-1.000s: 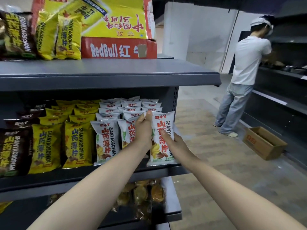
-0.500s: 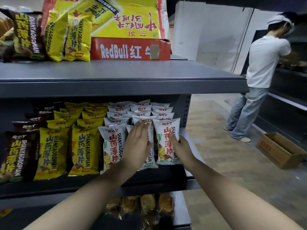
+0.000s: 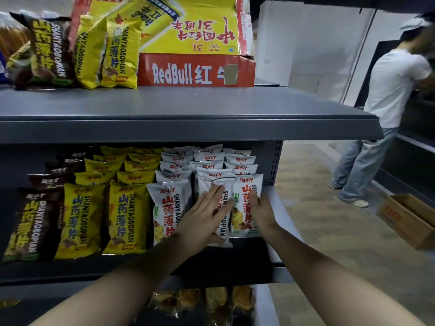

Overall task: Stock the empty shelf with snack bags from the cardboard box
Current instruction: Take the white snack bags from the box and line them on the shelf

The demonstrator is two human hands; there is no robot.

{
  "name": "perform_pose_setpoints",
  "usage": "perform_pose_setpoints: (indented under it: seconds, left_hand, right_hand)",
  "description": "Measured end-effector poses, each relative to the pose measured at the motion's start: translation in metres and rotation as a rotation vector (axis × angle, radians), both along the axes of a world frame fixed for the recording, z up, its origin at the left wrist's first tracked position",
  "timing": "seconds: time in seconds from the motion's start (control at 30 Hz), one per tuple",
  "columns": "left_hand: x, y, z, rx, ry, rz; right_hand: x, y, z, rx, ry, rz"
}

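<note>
Three colour blocks fill the middle shelf (image 3: pixel 211 275): brown bags (image 3: pixel 35 222) on the left, yellow bags (image 3: pixel 127 215) in the centre, white bags (image 3: pixel 207 158) on the right. Each block is several rows deep. The shelf looks close to full, and I see no gap in the white block.

Left hand (image 3: pixel 204 215) lies flat with fingers straight, pressing on the front middle white bag (image 3: pixel 224 231). Right hand (image 3: pixel 261 212) grips the right edge of the end bag (image 3: pixel 246 191). Its thumb is on the bag's face and its fingers go behind, out of sight. The end bag stands upright at the front right corner, touching its neighbour.

My read: this is squaring up the last bag on this shelf, not a fresh load.

Possibly left:
- Loose bags (image 3: pixel 106 50) lean on the top shelf (image 3: pixel 188 107) beside the red box (image 3: pixel 195 69). Can't tell whether they count as stocked.
- Lowest level holds some darker packets (image 3: pixel 200 300), too blurred to make out.
- Cardboard box (image 3: pixel 409 222) sits on the floor to the right, well apart, near another person (image 3: pixel 395 90). Its contents aren't visible, so remaining stock is unknown.
</note>
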State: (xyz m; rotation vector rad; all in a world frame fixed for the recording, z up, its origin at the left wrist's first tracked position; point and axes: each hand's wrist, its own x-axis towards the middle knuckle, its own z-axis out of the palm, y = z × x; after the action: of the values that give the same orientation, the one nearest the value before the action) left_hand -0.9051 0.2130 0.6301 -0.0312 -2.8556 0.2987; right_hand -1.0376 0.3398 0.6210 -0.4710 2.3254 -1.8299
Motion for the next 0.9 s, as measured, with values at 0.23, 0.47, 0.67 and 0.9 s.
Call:
perform_pose_setpoints:
  seconds: [0.23, 0.47, 0.67, 0.9]
  left_hand:
    - [0.004, -0.008, -0.007, -0.169, 0.051, -0.034]
    - [-0.002, -0.013, -0.001, -0.164, -0.088, 0.040]
    - [-0.004, -0.007, 0.008, -0.190, -0.135, 0.041]
    - [-0.001, -0.010, 0.022, -0.173, 0.138, 0.001]
  right_hand:
    - [-0.006, 0.034, -0.005, 0.599, 0.816, 0.123]
    - [-0.017, 0.030, 0.006, 1.083, 1.074, 0.267]
    - [-0.014, 0.029, 0.011, 1.130, 1.045, 0.275]
    - [-0.004, 0.025, 0.028, 1.048, 1.021, 0.348]
